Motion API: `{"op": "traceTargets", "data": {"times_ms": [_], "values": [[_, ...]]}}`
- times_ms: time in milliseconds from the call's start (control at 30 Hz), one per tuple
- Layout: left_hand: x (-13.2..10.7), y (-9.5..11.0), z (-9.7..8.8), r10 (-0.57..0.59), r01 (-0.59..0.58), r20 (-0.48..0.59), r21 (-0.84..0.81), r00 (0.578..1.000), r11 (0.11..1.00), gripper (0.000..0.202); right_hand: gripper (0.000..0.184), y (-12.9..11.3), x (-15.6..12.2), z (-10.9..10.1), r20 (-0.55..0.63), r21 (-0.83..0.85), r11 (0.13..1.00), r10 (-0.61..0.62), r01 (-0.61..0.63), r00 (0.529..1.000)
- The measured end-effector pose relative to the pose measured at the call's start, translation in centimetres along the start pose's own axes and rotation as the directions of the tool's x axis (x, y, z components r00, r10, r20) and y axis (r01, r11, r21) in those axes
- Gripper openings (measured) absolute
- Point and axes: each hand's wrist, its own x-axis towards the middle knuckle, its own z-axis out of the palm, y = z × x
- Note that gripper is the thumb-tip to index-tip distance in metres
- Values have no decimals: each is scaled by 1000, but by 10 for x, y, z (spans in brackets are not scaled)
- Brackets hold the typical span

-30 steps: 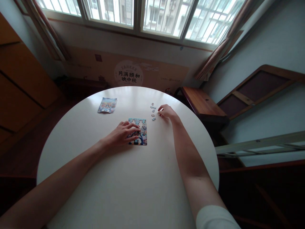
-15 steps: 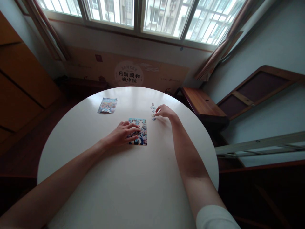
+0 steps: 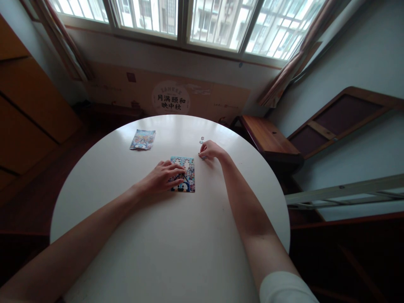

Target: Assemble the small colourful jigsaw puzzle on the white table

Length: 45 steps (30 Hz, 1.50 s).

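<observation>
Left hand, spread, rests on the puzzle; at its two o'clock, the right hand curls over loose pieces, pinch indiscernible. Firm anchoring probably prevents sliding.

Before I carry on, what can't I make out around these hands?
Head view:
Jigsaw puzzle: left-middle hidden by the left hand.
Loose jigsaw pieces: any under the right hand are hidden; whether it pinches one, too small to tell.
Printed sheet: details too small and blurred.
White table: near edge cut off by frame bottom.
</observation>
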Motion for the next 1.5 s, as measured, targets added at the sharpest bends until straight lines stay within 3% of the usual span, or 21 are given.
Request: {"op": "traceTargets", "data": {"times_ms": [167,300,400,700,1500], "values": [[0,-1,1,0,0,0,3,1000,1000,35,20,-10,-4,-6,-14,81,989,-126,126,992],[0,0,0,-4,4,6,-1,1000,1000,35,18,-20,-11,-11,136,116,946,-316,301,939],[0,0,-1,-8,8,7,1,1000,1000,35,22,-29,-14,-7,285,137,926,-376,350,882],[1,1,-1,-6,6,6,-2,1000,1000,35,19,-43,-14,11,398,95,914,-399,395,826],[1,1,-2,-6,6,15,5,1000,1000,34,21,-55,-18,21,422,-1,924,-346,382,838]]}}
